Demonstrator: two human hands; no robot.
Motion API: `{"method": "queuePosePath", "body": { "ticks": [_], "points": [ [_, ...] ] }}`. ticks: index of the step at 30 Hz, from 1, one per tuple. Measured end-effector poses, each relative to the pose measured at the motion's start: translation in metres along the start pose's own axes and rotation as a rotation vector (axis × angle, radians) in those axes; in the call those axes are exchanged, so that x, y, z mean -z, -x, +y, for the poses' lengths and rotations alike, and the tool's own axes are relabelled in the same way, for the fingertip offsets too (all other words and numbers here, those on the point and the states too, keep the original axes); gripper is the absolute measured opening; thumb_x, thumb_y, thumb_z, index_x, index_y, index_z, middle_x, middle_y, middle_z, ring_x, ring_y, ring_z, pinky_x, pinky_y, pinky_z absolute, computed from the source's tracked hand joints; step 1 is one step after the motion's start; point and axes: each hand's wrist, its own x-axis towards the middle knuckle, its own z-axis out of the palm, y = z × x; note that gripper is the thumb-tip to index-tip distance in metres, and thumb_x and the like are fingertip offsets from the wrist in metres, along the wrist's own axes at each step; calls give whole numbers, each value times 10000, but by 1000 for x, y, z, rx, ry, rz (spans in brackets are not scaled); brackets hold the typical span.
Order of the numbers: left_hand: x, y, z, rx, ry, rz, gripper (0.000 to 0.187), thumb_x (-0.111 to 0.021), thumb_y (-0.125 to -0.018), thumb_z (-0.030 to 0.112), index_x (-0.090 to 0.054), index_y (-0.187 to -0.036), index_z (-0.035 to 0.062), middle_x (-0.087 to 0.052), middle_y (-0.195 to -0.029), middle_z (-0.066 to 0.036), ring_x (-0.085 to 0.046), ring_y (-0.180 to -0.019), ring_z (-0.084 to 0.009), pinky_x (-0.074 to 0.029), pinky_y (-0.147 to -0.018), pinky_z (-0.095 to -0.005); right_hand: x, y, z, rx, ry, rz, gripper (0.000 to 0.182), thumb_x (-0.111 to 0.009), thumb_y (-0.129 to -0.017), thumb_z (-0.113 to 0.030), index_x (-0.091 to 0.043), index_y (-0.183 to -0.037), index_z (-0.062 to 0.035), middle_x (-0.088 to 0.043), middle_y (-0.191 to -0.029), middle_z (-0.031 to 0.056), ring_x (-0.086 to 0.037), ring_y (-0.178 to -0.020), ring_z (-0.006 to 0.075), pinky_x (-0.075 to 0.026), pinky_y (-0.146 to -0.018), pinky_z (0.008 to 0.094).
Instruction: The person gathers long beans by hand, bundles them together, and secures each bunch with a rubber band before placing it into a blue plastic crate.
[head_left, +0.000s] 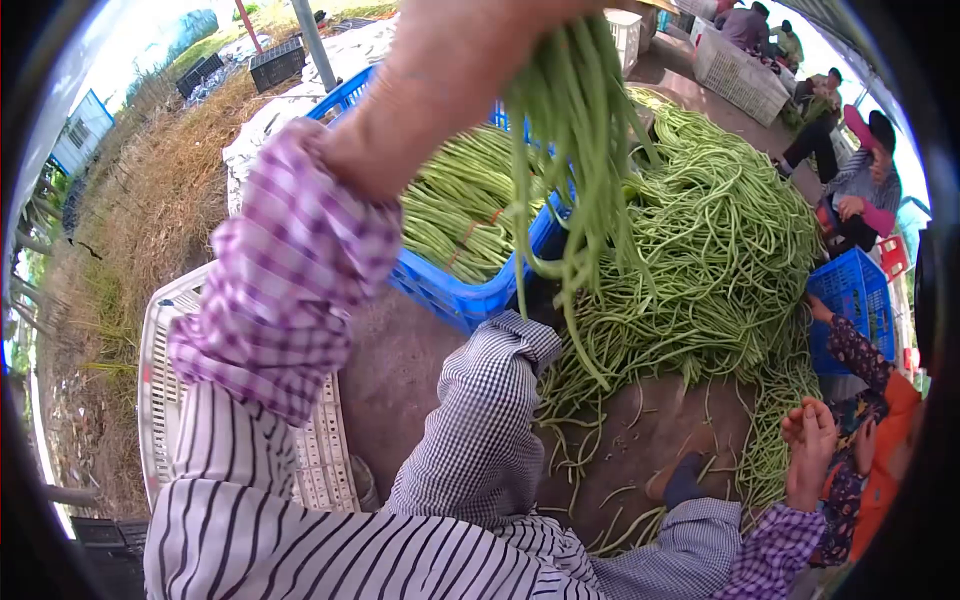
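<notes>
High in the head view my left hand (490,40) grips a bunch of long green beans (585,130) that dangles over the edge of a blue crate (470,300). Bundled beans (465,200) lie in that crate, one bundle tied with a thin reddish band. To the right spreads a big loose heap of long beans (700,240). My right hand (812,440) is raised low on the right, beside the heap's lower edge, its fingers curled and close together. Whether anything is in it is too small to tell.
A white crate (160,400) stands at my left. At the right edge a co-worker in orange and dark floral sleeves (865,360) reaches toward another blue crate (850,300). Another person (860,190) sits farther up, with more people and a white crate (740,75) behind.
</notes>
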Motion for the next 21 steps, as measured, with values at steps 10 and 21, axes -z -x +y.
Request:
{"method": "queuePosePath", "body": {
  "ticks": [10,21],
  "points": [
    [179,-11,-122,-346,-1270,-380,449,-739,-718,117,-543,-1120,87,-615,-991,-116,-610,-942,-279,-493,-825,-356,94,0,84,-379,-247,333,182,-567,-930,-250,-587,-1035,-104,-580,-843,-23,-550,-733,77,-450,-630,231],
    [184,113,-241,203,-1030,-1093,627,-713,-547,-10,-526,-1141,75,-563,-1021,-122,-539,-1020,-317,-432,-875,-414,53,-7,64,-336,-107,151,194,-564,-937,-270,-561,-1034,-101,-574,-817,-28,-549,-684,73,-455,-594,203]
  ]
}}
